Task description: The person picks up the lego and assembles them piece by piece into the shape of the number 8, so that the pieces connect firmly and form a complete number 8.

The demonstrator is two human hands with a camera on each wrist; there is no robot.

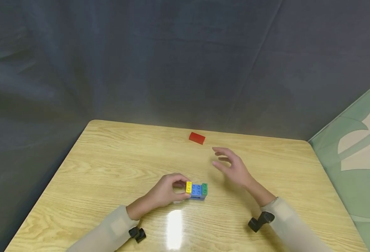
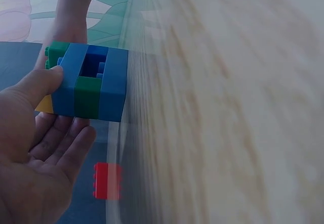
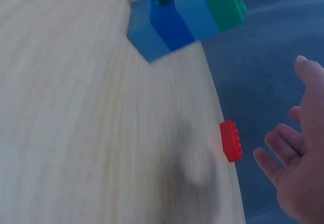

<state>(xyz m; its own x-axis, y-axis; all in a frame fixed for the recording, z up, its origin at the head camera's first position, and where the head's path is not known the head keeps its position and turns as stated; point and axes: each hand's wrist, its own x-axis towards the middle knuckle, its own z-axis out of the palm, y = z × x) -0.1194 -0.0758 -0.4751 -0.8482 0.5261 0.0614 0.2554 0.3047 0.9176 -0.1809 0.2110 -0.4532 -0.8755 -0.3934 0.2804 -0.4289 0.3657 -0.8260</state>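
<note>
A built stack of toy building bricks (image 1: 197,190) stands near the middle of the table, with a yellow brick (image 1: 189,187) and a green brick (image 1: 204,189) on top of blue ones. My left hand (image 1: 167,190) pinches its yellow end between thumb and fingers. In the left wrist view the side of the brick stack (image 2: 112,85) shows a gap between blue layers, with another green brick (image 2: 87,97) beside it. My right hand (image 1: 234,170) hovers over the table right of the stack, fingers loosely spread and holding nothing. Beyond both hands lies a red brick (image 1: 197,138).
The wooden table (image 1: 125,150) has its far edge just behind the red brick. A dark curtain (image 1: 178,63) hangs behind and left of it. Patterned green fabric (image 1: 361,175) borders the right side. A glare spot lies in front of the stack.
</note>
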